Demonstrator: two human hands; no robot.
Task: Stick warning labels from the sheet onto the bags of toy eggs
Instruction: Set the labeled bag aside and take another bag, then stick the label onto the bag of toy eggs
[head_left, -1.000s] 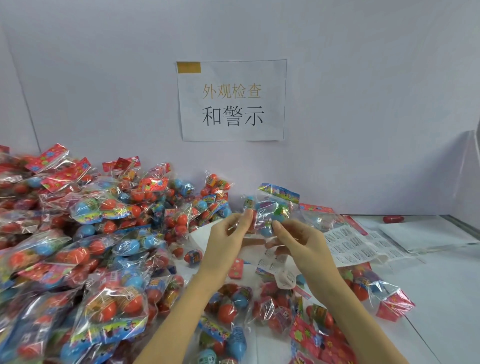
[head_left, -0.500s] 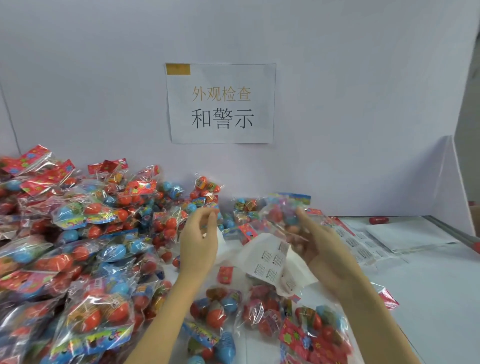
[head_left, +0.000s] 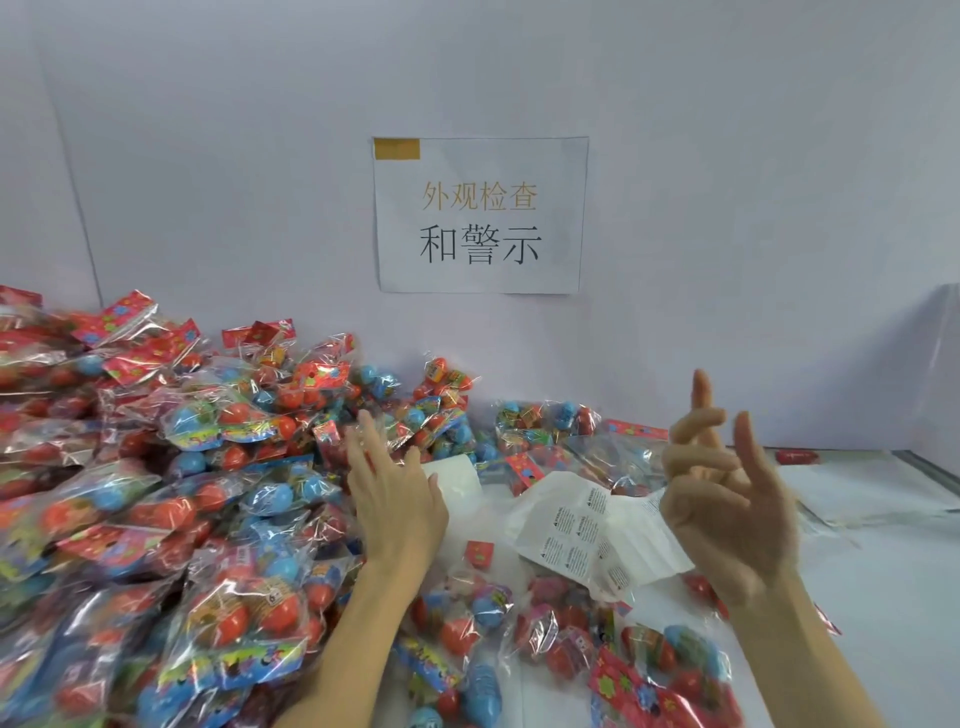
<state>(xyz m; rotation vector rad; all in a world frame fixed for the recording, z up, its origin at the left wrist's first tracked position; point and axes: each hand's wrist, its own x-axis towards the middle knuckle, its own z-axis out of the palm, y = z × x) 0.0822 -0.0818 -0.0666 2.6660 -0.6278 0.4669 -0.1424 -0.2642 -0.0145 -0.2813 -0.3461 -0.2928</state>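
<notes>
Left hand (head_left: 395, 499) fingertips blurring; right hand (head_left: 727, 499) overlapping label sheet (head_left: 587, 530) edge; bag pile (head_left: 156, 493) running off frame beyond left hand.

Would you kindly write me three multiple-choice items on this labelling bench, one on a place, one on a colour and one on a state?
1. Where does the label sheet lie?
A. on top of the big pile of bags
B. on the table between the two hands
C. pinned to the wall

2. What colour is the tape on the wall sign?
A. yellow-brown
B. green
C. black

3. What is the right hand doing?
A. gripping a bag
B. pressing on the sheet
C. raised, holding nothing

Answers: 1 B, the sheet lies flat between the left hand and the right one. 2 A, a yellow-brown strip sits at the sign's top left corner. 3 C, its fingers are loosely spread in the air.
</notes>
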